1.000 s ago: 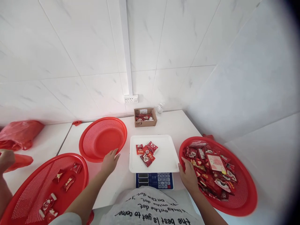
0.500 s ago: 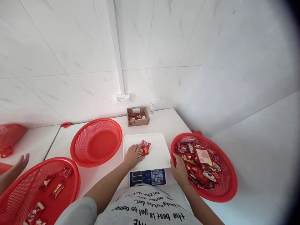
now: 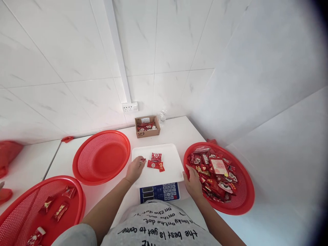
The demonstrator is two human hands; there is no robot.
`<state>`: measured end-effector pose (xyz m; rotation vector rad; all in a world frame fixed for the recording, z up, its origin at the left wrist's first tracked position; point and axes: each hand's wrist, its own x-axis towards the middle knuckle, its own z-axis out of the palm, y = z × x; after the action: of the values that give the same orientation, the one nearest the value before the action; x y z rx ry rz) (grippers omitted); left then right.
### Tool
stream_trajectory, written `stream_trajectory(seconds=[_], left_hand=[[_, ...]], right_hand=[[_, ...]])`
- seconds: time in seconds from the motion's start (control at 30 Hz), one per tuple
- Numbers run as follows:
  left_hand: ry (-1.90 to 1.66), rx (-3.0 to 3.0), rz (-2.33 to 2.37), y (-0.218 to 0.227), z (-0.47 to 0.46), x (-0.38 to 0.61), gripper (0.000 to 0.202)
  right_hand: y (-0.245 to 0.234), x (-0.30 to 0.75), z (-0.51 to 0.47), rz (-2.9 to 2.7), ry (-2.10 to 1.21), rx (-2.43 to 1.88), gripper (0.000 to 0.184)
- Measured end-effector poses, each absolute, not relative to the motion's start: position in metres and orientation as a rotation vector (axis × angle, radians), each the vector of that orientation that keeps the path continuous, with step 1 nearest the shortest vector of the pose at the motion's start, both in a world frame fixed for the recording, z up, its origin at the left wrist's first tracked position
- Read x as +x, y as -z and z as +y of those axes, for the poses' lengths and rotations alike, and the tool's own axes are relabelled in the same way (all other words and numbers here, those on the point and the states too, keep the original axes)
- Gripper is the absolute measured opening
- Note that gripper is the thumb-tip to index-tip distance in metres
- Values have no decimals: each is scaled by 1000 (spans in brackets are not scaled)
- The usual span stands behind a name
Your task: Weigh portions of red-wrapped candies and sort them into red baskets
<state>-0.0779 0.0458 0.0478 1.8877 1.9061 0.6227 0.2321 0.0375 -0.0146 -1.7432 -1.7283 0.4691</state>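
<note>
My left hand (image 3: 135, 170) is over the left side of the white scale tray (image 3: 169, 172), its fingers pinched. A bit of red wrapper (image 3: 143, 160) shows at the fingertips, mostly hidden by them. Several red candy packets (image 3: 156, 157) lie together in the middle of the tray. Below the tray is the blue keypad panel (image 3: 159, 193) of the scale. My right hand (image 3: 193, 184) is curled over the near left rim of a red basket (image 3: 246, 201), thumb outside and fingers inside. This basket holds many red packets (image 3: 215, 186) and a pale pink card (image 3: 218, 166).
Left of the tray stands another red basket (image 3: 107, 157). A third red basket (image 3: 82, 201) at lower left holds several packets. Behind the tray are a small cardboard box (image 3: 147, 133) of red packets and clear plastic (image 3: 162, 117). Another person's fingertips (image 3: 2, 185) show at the left edge.
My left hand has lifted off the packets and moved left, with a bit of red at its fingertips. The other person's hand has mostly left view. My right hand remains on the basket rim.
</note>
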Motion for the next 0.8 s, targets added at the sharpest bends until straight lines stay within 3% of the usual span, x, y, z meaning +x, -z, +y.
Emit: stream_trajectory(seconds=[0.13, 0.3, 0.67, 0.8], left_hand=[[-835, 1618, 2236, -67, 50, -131, 33], [-526, 1565, 2390, -65, 54, -163, 41], [-210, 2060, 1740, -19, 80, -16, 74], [-266, 2256, 1659, -17, 74, -10, 66]], right_hand=[[13, 232, 38, -1727, -481, -1748, 47], [11, 231, 37, -1721, -487, -1742, 46], [14, 232, 38, -1731, -471, -1742, 46], [16, 233, 38, -1733, -466, -1743, 46]])
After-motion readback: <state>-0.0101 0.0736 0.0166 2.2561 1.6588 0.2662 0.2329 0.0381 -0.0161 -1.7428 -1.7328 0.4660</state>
